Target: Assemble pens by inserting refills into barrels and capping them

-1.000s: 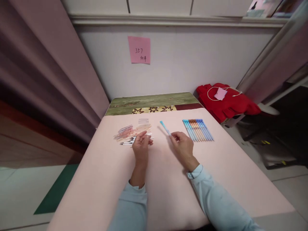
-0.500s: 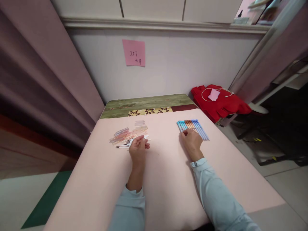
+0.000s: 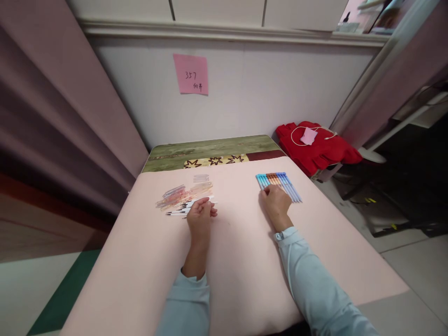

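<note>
My left hand (image 3: 200, 215) is palm-inward with its fingers curled, at the right end of a bunch of white pen refills (image 3: 177, 213) with dark tips. A thin white end shows just past its fingers; whether the hand grips it I cannot make out. Behind the refills lie reddish and clear see-through pen barrels (image 3: 171, 198) in a loose pile. My right hand (image 3: 276, 205) is closed, thumb and fingertips together at the near ends of the leftmost pens in a neat row of pens (image 3: 292, 189). The row runs from turquoise through brown to blue. Whatever is between those fingertips is hidden.
Small clear pieces (image 3: 201, 178) lie behind the pile. A pale pink cloth (image 3: 241, 261) covers most of the table, whose green patterned far edge (image 3: 168, 156) shows. Red fabric (image 3: 315, 151) with a white cable is beyond the right corner. A pink note (image 3: 191, 74) sticks to the wall.
The view has shifted slightly. Both hands stay in nearly the same places by the refills and the pen row; nothing has clearly been taken or let go.
</note>
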Motion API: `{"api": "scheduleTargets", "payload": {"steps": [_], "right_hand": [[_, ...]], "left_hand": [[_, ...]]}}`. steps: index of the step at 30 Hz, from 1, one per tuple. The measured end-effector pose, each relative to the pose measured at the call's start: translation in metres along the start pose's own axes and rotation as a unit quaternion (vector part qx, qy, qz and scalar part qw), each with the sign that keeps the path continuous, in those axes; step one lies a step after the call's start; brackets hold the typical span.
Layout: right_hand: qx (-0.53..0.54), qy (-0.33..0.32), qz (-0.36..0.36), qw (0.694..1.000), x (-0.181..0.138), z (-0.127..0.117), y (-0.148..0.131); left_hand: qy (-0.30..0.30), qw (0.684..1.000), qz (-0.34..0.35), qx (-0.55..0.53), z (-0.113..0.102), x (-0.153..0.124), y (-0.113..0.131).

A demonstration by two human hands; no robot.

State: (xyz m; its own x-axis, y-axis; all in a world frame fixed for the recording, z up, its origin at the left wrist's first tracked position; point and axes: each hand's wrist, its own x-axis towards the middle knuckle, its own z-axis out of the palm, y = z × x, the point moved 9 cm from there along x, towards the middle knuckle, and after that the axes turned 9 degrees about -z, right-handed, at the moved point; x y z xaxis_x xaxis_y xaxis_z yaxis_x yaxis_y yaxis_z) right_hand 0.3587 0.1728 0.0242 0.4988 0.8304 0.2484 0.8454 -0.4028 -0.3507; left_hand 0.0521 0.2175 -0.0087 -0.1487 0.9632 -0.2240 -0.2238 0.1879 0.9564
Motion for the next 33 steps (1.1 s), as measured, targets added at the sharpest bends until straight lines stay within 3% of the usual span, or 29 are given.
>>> {"api": "scheduleTargets", "payload": {"steps": [20, 24, 27, 30, 33], "right_hand": [[-0.043, 0.0, 0.013, 0.999, -0.002, 0.002, 0.004], [-0.053, -0.004, 0.015, 0.998, -0.003, 0.004, 0.006], [-0.042, 0.017, -0.002, 0.999, -0.004, 0.002, 0.005], [-0.007, 0.07, -0.06, 0.996, -0.006, -0.002, -0.006], [0.043, 0.107, -0.129, 0.985, -0.012, -0.003, -0.021]], "left_hand": [[0.002, 1.0, 0.011, 0.027, 0.0, 0.001, -0.007], [-0.008, 0.981, 0.136, 0.141, 0.01, -0.016, 0.009], [-0.095, 0.943, 0.229, 0.221, 0.035, -0.04, 0.019], [-0.178, 0.916, 0.256, 0.253, 0.055, -0.06, 0.016], [-0.182, 0.905, 0.27, 0.273, 0.059, -0.064, 0.014]]}}
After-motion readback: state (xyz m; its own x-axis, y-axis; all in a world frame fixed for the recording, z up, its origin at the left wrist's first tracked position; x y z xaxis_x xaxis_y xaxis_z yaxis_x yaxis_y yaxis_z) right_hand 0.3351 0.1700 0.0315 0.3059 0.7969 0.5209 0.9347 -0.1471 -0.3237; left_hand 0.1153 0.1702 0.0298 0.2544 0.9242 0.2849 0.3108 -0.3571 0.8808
